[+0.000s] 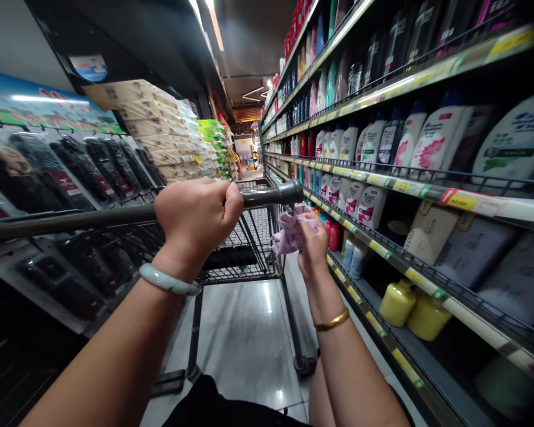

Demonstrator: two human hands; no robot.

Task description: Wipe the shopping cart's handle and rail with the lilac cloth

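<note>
My left hand [194, 220] is wrapped round the dark handle bar [269, 194] of a shopping cart, with a pale bangle [169, 281] on that wrist. Just below the bar's right end, my right hand [312, 240] grips a crumpled lilac cloth [289, 234]. A gold bracelet [333, 321] circles the right wrist. Beyond both hands stretches the wire basket of the shopping cart [267, 261], partly hidden by my left hand and forearm.
Shelves of shampoo bottles [440, 133] line the right side, close to the cart. Hanging packaged goods [102, 166] and a stack of wrapped packs [149, 127] stand on the left. A tiled floor [244, 332] runs along the aisle between them.
</note>
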